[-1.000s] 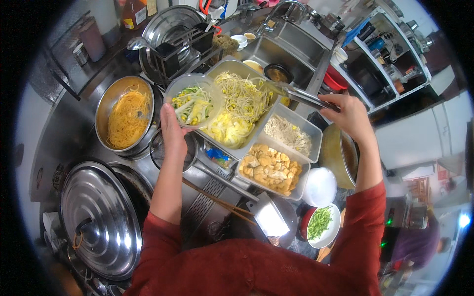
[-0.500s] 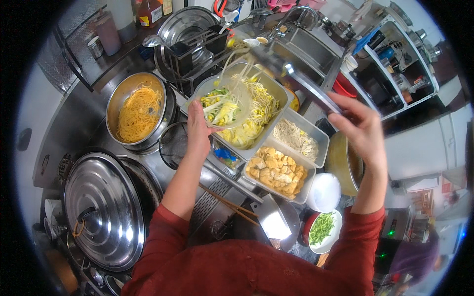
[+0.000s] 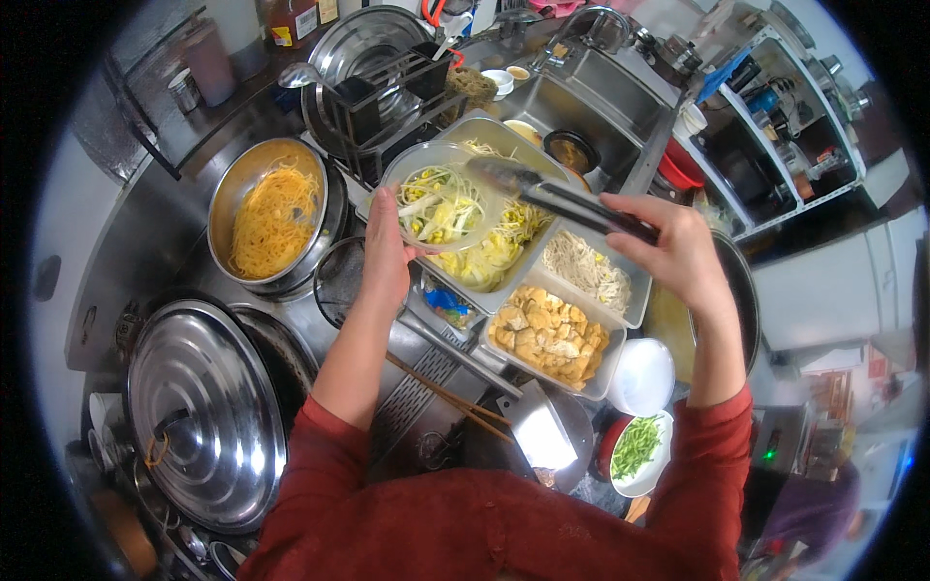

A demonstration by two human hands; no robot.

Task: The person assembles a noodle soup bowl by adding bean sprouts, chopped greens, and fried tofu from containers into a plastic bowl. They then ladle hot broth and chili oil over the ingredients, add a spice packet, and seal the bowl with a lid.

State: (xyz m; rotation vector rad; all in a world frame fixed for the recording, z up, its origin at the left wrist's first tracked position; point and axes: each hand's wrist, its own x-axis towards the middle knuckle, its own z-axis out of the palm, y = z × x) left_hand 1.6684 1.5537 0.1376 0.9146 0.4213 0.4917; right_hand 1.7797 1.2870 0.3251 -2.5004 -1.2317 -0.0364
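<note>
My left hand (image 3: 387, 254) grips the side of a clear plastic bowl (image 3: 411, 163), tilted over the near part of a deep tray (image 3: 536, 250). Inside the bowl are bean sprouts and pale leafy vegetable (image 3: 441, 205). More yellow-headed bean sprouts (image 3: 520, 228) and pale cabbage-like leaves fill the tray below. In my right hand (image 3: 670, 254) is a pair of tongs (image 3: 581, 206), fingers wrapped round its dark handle. The blurred tong tips reach the bowl's right rim; whether they pinch anything I cannot tell.
Beside the tray stand tubs of pale thin strips (image 3: 581, 263) and golden chunks (image 3: 547, 334). A pot of yellow noodles (image 3: 273, 221) is left. Nearer lie a mesh strainer (image 3: 337, 281), chopsticks (image 3: 446, 395), a wide metal blade (image 3: 541, 431) and a bowl of chopped greens (image 3: 635, 445).
The tongs have swung down and left to the bowl, and my right hand has lowered and moved slightly left. Sprouts that trailed from the tongs now lie in the bowl.
</note>
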